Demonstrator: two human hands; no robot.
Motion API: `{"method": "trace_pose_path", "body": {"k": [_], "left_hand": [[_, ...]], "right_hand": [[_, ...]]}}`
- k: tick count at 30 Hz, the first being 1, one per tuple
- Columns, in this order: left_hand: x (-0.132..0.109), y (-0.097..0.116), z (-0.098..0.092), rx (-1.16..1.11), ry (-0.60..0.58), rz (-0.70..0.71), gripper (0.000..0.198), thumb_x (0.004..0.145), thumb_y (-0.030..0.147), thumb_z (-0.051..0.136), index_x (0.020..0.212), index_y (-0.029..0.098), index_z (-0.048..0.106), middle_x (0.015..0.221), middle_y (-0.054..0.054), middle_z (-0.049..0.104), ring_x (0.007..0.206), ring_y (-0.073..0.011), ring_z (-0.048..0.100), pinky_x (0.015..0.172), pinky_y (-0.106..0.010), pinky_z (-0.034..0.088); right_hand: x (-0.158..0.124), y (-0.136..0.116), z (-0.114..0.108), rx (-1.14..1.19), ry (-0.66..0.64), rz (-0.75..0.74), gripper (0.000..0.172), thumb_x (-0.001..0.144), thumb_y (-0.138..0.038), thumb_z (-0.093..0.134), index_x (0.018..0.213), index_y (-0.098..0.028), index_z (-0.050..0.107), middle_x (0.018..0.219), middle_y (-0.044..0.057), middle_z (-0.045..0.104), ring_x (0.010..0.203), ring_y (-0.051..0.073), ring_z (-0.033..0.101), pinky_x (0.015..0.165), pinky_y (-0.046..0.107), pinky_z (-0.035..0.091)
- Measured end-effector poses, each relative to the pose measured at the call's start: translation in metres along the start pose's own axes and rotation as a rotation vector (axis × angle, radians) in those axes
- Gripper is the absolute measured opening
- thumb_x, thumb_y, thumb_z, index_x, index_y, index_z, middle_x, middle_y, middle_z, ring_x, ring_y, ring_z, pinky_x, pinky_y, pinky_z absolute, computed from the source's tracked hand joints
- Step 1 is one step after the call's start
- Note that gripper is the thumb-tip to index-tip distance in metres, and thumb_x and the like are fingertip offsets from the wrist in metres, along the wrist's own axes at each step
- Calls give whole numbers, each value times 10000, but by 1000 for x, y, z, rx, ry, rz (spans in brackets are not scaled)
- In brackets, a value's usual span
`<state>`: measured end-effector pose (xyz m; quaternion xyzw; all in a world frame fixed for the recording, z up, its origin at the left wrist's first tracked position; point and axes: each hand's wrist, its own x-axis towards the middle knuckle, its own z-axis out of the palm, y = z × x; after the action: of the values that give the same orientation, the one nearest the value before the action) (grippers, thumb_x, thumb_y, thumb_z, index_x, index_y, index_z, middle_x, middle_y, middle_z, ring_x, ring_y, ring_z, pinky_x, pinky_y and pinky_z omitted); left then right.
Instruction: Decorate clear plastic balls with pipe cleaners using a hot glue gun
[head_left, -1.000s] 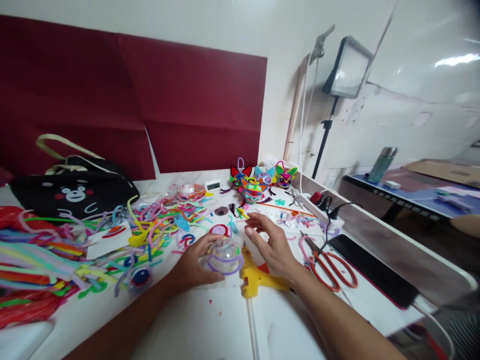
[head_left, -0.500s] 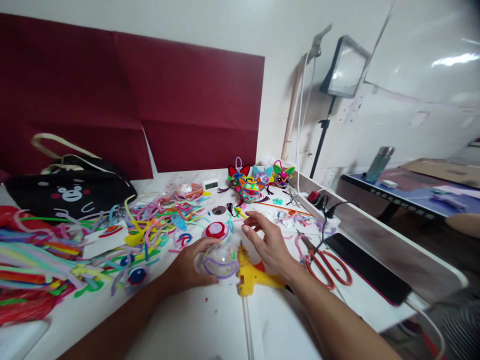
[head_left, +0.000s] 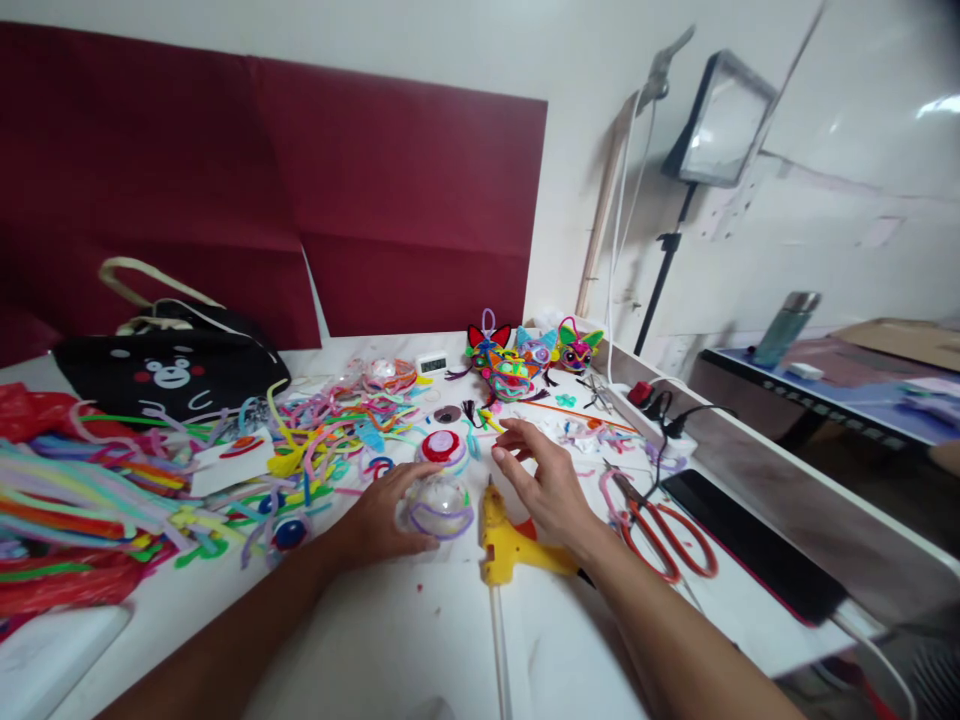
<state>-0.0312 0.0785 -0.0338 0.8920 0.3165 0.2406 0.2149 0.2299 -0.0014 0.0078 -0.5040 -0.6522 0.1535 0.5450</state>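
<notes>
A clear plastic ball [head_left: 441, 508] with a purple pipe-cleaner band sits low over the white table. My left hand [head_left: 379, 515] curves round its left side, thumb at the bottom and fingers at the top. Just behind the ball is a round piece [head_left: 442, 450] with a red and pink pipe-cleaner coil. My right hand [head_left: 546, 485] hovers with bent, parted fingers and nothing in them. Below its wrist lies a yellow hot glue gun [head_left: 499, 545], nozzle pointing away from me and a glue stick [head_left: 499, 640] out of its back.
Orange-handled scissors [head_left: 667, 535] and a black phone [head_left: 750, 540] lie at right, near a power strip [head_left: 671, 425]. Pipe cleaners [head_left: 82, 510] cover the left side. Several finished pipe-cleaner ornaments [head_left: 510, 375] stand at the back, a black bag [head_left: 172, 370] at back left.
The view has shifted a little to the left. Against the table, the clear ball and my left hand have moved slightly left. My right hand keeps nearly the same pose.
</notes>
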Motion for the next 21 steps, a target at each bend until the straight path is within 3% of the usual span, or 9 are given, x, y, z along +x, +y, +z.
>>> {"method": "trace_pose_path", "body": {"k": [5,8,11,17,19,21], "left_hand": [[-2,-8,2,105,-28,78,859,662,543,783,1411,232,500,1374,-154,605,1264,-354,547,1096,-495,389],[-3,-13,3,137,-36,103,847,689,558,761,1419,215,504,1391,-174,591,1293,-372,525,1121,-519,358],[-5,-14,4,145,-44,130,846,699,561,755,1431,224,499,1406,-173,580,1309,-374,509,1124,-515,361],[-2,-1,-5,113,-66,137,800,680,531,784,1383,226,554,1383,-162,593,1288,-357,526,1089,-462,414],[0,8,-10,69,-40,118,732,681,532,781,1320,224,600,1340,-150,623,1258,-342,550,1072,-439,427],[2,16,-15,-11,81,62,534,763,523,705,1205,228,649,1254,-121,666,1168,-299,603,1005,-393,468]], "right_hand": [[0,3,1,-15,-1,-23,316,907,-299,607,1209,-207,590,1018,90,708,912,210,674,814,363,547],[1,5,0,-25,-2,-56,215,886,-272,624,1088,-200,612,967,76,698,874,204,668,781,347,542],[1,4,-1,-53,-9,-73,56,881,-258,616,886,-205,600,848,42,672,767,180,640,714,312,521],[1,1,-2,-86,-46,-58,120,885,-260,607,779,-205,596,733,17,659,663,158,607,637,271,475],[0,2,-2,-85,-60,-53,128,882,-265,611,769,-207,610,716,17,668,642,159,603,616,265,461],[0,3,-2,-86,-65,-41,147,888,-281,603,761,-209,616,704,19,668,624,158,593,602,264,447]]}}
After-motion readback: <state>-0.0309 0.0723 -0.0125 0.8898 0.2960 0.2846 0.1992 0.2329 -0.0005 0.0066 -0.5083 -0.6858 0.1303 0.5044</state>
